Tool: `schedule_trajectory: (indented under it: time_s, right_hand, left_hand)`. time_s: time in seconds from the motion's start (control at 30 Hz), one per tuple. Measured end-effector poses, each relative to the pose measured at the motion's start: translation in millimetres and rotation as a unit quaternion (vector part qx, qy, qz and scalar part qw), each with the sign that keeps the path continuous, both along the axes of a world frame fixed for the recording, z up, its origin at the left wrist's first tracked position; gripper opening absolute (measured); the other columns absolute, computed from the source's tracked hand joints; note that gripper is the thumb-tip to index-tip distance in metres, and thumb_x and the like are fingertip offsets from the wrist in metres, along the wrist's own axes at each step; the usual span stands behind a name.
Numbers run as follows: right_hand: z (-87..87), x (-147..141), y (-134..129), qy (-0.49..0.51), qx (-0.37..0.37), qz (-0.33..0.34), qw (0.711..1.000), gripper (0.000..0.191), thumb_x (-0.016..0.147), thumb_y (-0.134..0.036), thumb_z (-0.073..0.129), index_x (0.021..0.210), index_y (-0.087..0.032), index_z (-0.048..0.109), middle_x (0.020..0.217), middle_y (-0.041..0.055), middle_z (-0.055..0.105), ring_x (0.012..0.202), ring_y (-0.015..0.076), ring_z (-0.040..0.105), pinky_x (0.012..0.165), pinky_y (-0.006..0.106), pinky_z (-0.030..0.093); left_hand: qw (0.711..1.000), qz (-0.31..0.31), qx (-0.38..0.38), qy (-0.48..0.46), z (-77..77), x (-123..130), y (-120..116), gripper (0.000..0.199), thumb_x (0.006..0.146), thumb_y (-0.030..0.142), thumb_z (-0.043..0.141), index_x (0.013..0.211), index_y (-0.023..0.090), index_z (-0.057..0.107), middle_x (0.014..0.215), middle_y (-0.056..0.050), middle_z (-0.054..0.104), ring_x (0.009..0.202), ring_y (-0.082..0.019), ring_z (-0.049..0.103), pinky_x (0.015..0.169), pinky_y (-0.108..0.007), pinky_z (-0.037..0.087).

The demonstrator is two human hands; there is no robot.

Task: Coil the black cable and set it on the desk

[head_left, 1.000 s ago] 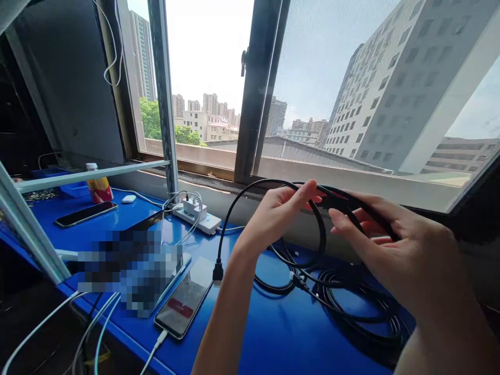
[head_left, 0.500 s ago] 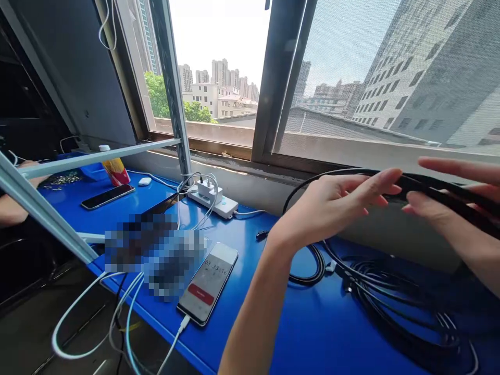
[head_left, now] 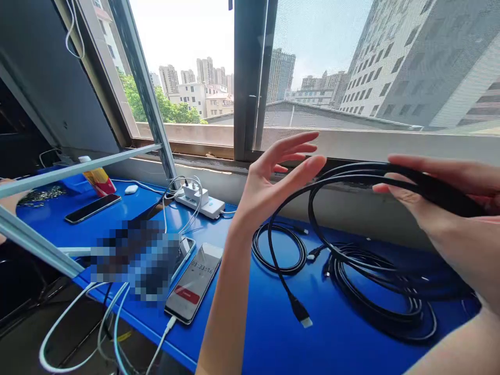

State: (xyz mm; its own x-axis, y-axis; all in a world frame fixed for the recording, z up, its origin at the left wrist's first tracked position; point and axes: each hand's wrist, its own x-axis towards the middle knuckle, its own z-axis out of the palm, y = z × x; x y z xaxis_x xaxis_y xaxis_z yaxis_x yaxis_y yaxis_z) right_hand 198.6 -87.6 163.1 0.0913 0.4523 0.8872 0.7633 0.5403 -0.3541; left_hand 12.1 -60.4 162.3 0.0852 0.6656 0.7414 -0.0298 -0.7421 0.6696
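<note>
- Black cable (head_left: 437, 187), right of the timer phone (head_left: 195, 284), is clasped in the right hand (head_left: 457, 239), its loops stretching phoneward.
- Left hand (head_left: 262, 187), fingers spread and gripping nothing, is nearer the dangling plug (head_left: 298, 309); thumb contact is hard to tell.

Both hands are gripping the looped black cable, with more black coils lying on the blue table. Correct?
Not quite: only the right hand grips the looped black cable. The head view shows the left hand open, gripping nothing. More black coils do lie on the blue table.
</note>
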Motion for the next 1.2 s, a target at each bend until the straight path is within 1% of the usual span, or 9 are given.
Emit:
schedule_trajectory:
  time_s: [0.17,0.27,0.37,0.53,0.67,0.77,0.83,1.0,1.2]
  right_hand:
    - [5.7,-5.0,-4.2,-0.026,0.025,-0.030,0.999,0.018,0.075,-0.027,0.068,0.090,-0.018,0.074,0.078,0.0043,0.073,0.069,0.0213,0.070,0.062,0.030,0.059]
    - [7.1,-6.6,-7.4,-0.020,0.013,-0.035,0.999,0.020,0.073,-0.026,0.069,0.092,-0.021,0.074,0.077,0.0034,0.073,0.070,0.0251,0.070,0.064,0.036,0.059]
    - [8.9,-7.7,-13.9,0.013,-0.001,-0.006,1.000,0.020,0.073,-0.023,0.069,0.093,-0.025,0.074,0.080,0.0014,0.073,0.072,0.0236,0.070,0.063,0.032,0.059]
    - [11.9,-13.2,-23.6,0.177,0.069,0.096,0.977,0.023,0.073,-0.017,0.069,0.095,-0.026,0.072,0.089,-0.0010,0.073,0.078,0.0176,0.070,0.069,0.025,0.059]
    - [12.0,-16.0,-19.4,0.237,0.025,0.176,0.955,0.024,0.074,-0.026,0.070,0.099,-0.026,0.070,0.078,-0.0019,0.072,0.063,0.0137,0.068,0.055,0.023,0.056]
    - [10.5,-10.7,-11.9,0.179,-0.036,0.169,0.969,0.038,0.072,-0.030,0.070,0.109,-0.025,0.065,0.068,-0.0028,0.068,0.058,0.0138,0.065,0.049,0.023,0.053]
    - [9.2,-5.8,-7.5,0.136,-0.065,0.150,0.977,0.042,0.071,-0.031,0.071,0.111,-0.023,0.064,0.069,-0.0016,0.068,0.063,0.0156,0.066,0.054,0.026,0.054]
    - [8.4,-6.0,-6.1,0.117,-0.145,0.210,0.960,0.037,0.077,-0.037,0.064,0.108,-0.017,0.065,0.063,-0.0003,0.066,0.049,0.0113,0.059,0.045,0.022,0.050]
    - [13.9,-21.5,-29.0,0.125,-0.194,0.329,0.916,0.047,0.077,-0.038,0.066,0.120,-0.020,0.060,0.053,-0.0063,0.057,0.031,0.0040,0.044,0.030,0.014,0.037]
  left_hand:
    - [0.987,-0.094,-0.037,0.124,-4.1,9.9,2.0,0.058,0.072,0.043,0.068,0.127,0.031,0.050,0.130,-0.001,0.056,0.126,-0.022,0.045,0.104,-0.036,0.036]
    - [0.984,-0.079,-0.059,0.149,-8.4,23.0,6.3,0.063,0.070,0.034,0.070,0.129,0.028,0.048,0.133,-0.002,0.053,0.127,-0.022,0.044,0.105,-0.034,0.036]
    - [0.988,-0.037,-0.088,0.124,-14.2,34.0,14.3,0.051,0.074,0.034,0.066,0.121,0.021,0.054,0.120,-0.005,0.062,0.111,-0.021,0.055,0.097,-0.032,0.042]
    - [0.983,0.000,-0.164,0.085,-18.9,41.8,22.7,0.032,0.076,0.047,0.058,0.076,0.016,0.068,0.084,-0.004,0.069,0.089,-0.019,0.061,0.083,-0.029,0.046]
    - [0.974,-0.068,-0.215,-0.023,-15.4,42.0,21.7,0.053,0.077,0.057,0.052,0.041,0.019,0.045,0.058,-0.003,0.061,0.068,-0.014,0.062,0.068,-0.024,0.047]
    - [0.965,-0.061,-0.238,-0.095,-10.3,36.0,20.2,0.060,0.067,0.062,0.060,0.038,0.020,0.029,0.035,0.004,0.037,0.037,-0.008,0.044,0.038,-0.020,0.028]
    - [0.971,-0.010,-0.214,-0.109,-6.4,30.2,17.2,0.059,0.065,0.060,0.064,0.036,0.020,0.031,0.033,0.005,0.032,0.029,-0.004,0.031,0.033,-0.021,0.015]
    - [0.982,0.100,-0.127,-0.095,1.7,24.3,-0.3,0.050,0.070,0.043,0.063,0.032,0.018,0.042,0.032,0.003,0.038,0.031,-0.002,0.028,0.036,-0.020,0.023]
    - [0.967,0.062,-0.202,-0.145,1.8,29.0,-4.8,0.047,0.070,0.044,0.060,0.035,0.018,0.041,0.033,0.004,0.037,0.030,-0.003,0.030,0.033,-0.018,0.018]
